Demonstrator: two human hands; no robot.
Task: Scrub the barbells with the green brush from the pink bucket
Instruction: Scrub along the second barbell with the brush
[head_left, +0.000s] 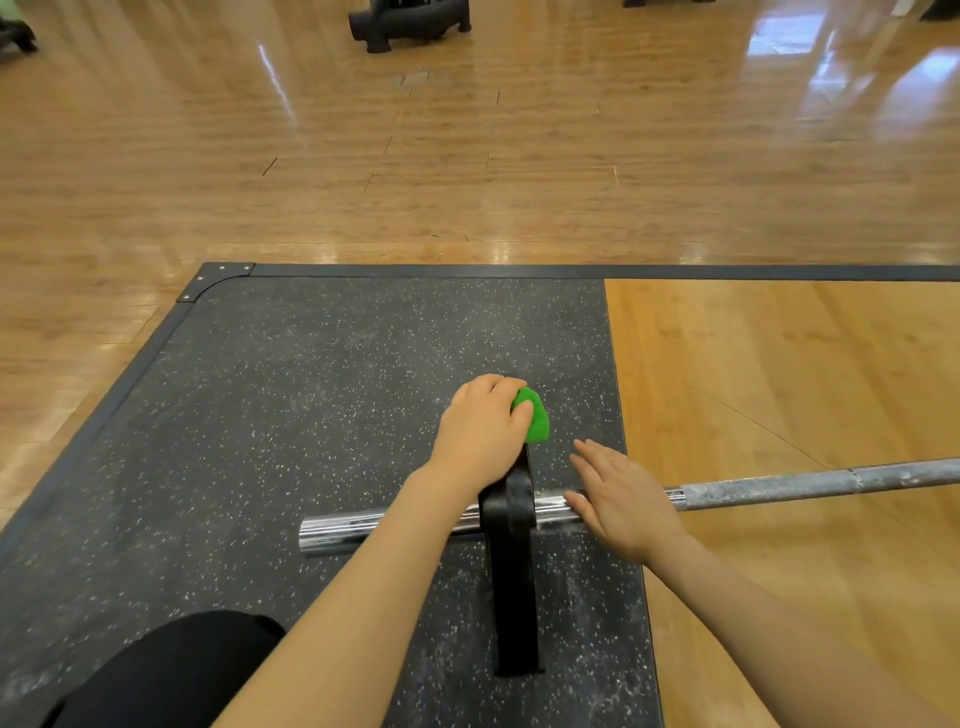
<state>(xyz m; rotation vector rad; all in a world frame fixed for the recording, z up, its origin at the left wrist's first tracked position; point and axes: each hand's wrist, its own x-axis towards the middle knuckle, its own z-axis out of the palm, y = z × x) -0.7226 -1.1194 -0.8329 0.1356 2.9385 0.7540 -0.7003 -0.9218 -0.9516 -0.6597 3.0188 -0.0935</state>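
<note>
A glossy wooden gym floor (467, 156) fills the upper frame; below it lies a speckled black rubber mat (311, 389). A barbell (779, 488) crosses the lower middle, carrying a black plate (511, 571). The right hand (623, 499) rests flat on the bar, fingers straight and together, likely steadying it. The left hand (483, 426) curls around the green brush (535, 415) at the plate's top, probably scrubbing. No pink bucket is visible.

We see a speckled black rubber platform (311, 389) with a wooden inlay (779, 374), set into a glossy wood floor (467, 171), bearing a barbell (779, 488) that stands on its black plate (511, 571), dark equipment (410, 23) beyond.
</note>
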